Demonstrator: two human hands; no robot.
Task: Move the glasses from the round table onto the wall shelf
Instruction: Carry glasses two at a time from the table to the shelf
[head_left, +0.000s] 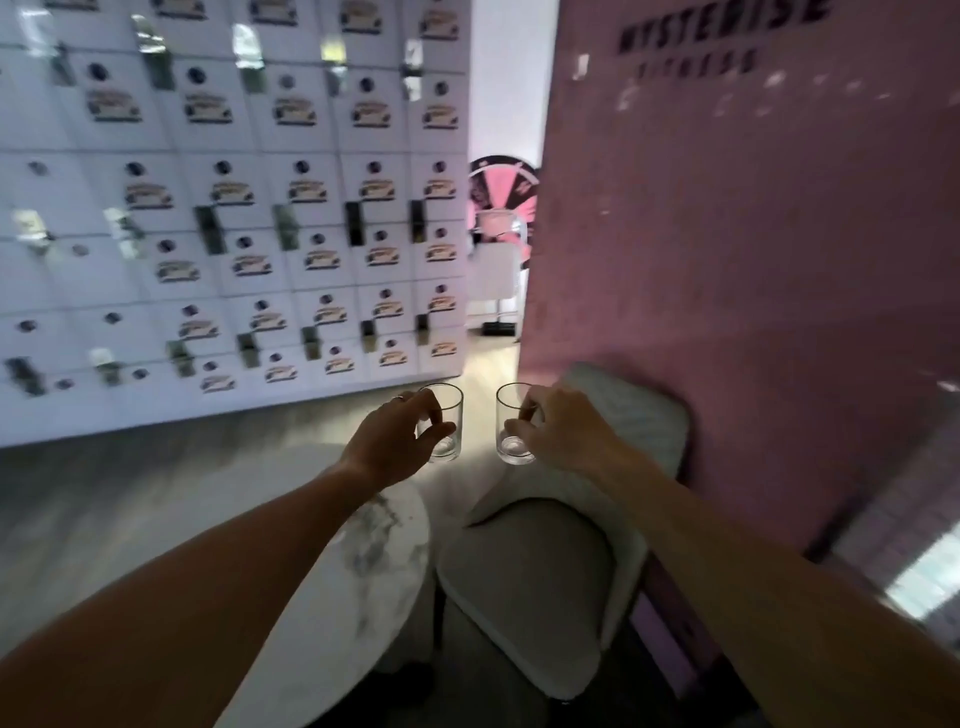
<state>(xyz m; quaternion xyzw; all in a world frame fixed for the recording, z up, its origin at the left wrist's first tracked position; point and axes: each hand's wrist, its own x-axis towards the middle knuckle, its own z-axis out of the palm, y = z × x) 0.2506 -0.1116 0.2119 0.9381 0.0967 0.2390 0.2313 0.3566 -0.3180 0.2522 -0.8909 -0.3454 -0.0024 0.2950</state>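
**Two glasses held in the air, one in each hand**

A pink wall (753, 249) fills the right side, with dark lettering near its top, partly cut off and blurred. On the left stands a bank of white lockers (234, 208), each door with a dark round lock and a sticker; the detail is smeared by blur. Between the two a narrow gap opens onto a round pink-and-black wheel (503, 200) farther back.

Lower down, a pale padded chair (530, 582) sits against the pink wall, its back rising just beside the right forearm. To its left lies the round table (358, 587), white with grey marbling, its top partly hidden by the left forearm.

Both bare arms reach forward. The left hand (395, 436) has its fingers closed around the left glass (445, 421), thumb across the front and a ring on one finger. The right hand (563, 428) is clamped on the right glass (511, 423), fingertips on its near side. Both glasses are clear, upright, empty, and raised clear of the table, side by side but apart, over the floor ahead of table and chair. No shelf can be made out.
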